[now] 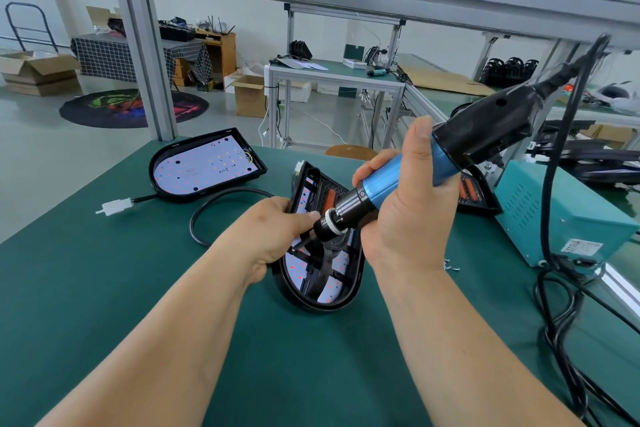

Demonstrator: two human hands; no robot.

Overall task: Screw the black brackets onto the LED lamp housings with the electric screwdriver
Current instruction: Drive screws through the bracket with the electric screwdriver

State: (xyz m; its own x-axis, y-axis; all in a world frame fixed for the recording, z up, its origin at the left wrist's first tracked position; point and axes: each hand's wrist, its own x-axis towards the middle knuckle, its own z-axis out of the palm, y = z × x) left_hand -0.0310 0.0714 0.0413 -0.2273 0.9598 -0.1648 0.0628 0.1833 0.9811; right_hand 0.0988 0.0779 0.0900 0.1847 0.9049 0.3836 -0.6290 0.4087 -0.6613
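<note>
Electric screwdriver [388,180] sits wrapped in the right hand [412,211]; the left hand [273,236] fingers [304,218] pinch its bit [300,242], perhaps seating a screw. Tilted, it could slip and nip them.

A: What is the person wearing?
B: The left forearm [180,329] and right forearm [460,340] are showing bare from the near edge; the left hand [273,239] and right hand [412,215] are showing bare too.

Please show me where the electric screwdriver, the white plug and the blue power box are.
electric screwdriver [384,180]: head view, on its blue grip.
white plug [114,207]: head view, on its white body.
blue power box [523,208]: head view, on its vented side.
</note>
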